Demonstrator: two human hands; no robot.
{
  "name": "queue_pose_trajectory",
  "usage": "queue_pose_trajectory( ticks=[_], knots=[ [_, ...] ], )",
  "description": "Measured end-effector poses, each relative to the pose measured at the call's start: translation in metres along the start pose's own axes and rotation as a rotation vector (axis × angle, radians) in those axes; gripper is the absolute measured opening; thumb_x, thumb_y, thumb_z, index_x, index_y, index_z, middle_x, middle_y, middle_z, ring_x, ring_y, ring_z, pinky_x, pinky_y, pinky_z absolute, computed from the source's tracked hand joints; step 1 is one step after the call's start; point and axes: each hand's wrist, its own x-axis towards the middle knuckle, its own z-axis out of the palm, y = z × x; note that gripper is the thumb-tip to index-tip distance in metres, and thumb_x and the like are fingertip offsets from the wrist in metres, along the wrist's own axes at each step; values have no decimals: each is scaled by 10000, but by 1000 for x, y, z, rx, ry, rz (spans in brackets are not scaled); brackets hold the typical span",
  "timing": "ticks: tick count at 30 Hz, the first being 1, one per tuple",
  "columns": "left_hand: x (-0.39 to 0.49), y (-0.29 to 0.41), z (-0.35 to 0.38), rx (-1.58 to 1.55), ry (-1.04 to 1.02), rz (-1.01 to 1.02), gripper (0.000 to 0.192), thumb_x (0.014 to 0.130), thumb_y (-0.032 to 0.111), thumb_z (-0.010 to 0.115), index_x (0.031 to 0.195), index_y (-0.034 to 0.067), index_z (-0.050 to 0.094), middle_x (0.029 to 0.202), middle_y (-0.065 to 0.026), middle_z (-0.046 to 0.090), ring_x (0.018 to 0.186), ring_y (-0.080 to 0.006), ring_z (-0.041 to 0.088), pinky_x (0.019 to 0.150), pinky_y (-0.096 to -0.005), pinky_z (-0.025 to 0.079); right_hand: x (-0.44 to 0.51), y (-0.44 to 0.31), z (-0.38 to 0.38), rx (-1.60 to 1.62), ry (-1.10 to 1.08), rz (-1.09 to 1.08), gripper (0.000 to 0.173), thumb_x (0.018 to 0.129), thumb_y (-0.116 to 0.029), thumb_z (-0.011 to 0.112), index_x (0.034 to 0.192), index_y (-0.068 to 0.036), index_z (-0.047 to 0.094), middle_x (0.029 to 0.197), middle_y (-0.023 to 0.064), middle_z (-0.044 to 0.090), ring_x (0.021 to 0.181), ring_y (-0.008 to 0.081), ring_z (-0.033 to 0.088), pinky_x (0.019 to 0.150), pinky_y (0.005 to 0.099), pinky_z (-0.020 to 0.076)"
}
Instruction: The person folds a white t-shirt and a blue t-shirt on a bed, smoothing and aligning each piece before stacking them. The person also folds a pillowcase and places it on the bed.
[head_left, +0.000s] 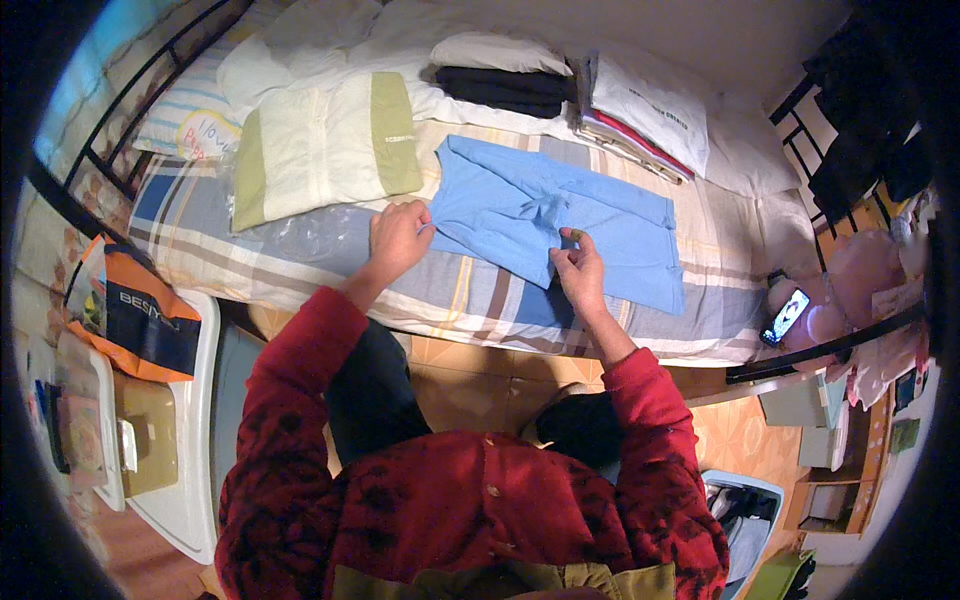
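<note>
A light blue garment (495, 187), which looks like a pair of shorts or leggings, lies spread and wrinkled on the bed before me. My left hand (401, 232) pinches its near left edge between thumb and fingertips. Toward the middle, my right hand (581, 266) pinches a near edge of the cloth, which is lifted a little and casts a shadow. A brownish-green wrap circles one fingertip of that hand. Left of the blue garment, a folded cream and olive-green garment (319, 150) lies on clear plastic.
Folded dark clothes (502, 90) and a stack topped by a white printed shirt (649, 105) lie at the back. A lit phone (786, 316) rests at the right end of the plaid bedspread (480, 300). An orange and black bag (150, 319) stands at left on a white plastic lid (196, 450).
</note>
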Motion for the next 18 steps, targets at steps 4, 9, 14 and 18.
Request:
queue_pose_trajectory(
  ticks=[4,9,14,18],
  knots=[
    [-2,3,-1,28,28,26,125,715,162,663,807,122,587,799,-46,608,827,-276,560,704,-425,388,6,1,-6,3,-5,-9,532,811,-308,681,1216,-28,478,692,108,615,609,160,570,575,302,463],
    [-1,5,-2,20,14,41,144,720,176,668,831,125,590,822,-51,596,855,-271,559,717,-416,394,21,-21,-2,-163,122,-151,740,780,-350,721,1320,16,370,641,48,579,536,77,492,491,237,405],
    [-2,4,-2,64,1,93,163,715,185,679,836,119,593,843,-59,591,861,-269,558,726,-418,401,44,-37,2,-117,78,-222,608,767,-229,703,1286,-45,445,646,62,593,563,139,545,557,288,452],
    [-3,1,-2,80,57,181,145,733,188,665,834,112,594,803,-61,590,822,-265,563,707,-410,404,74,-35,6,-79,83,-312,474,755,-105,679,1207,-73,539,659,56,596,596,136,557,603,282,468]
  ],
)
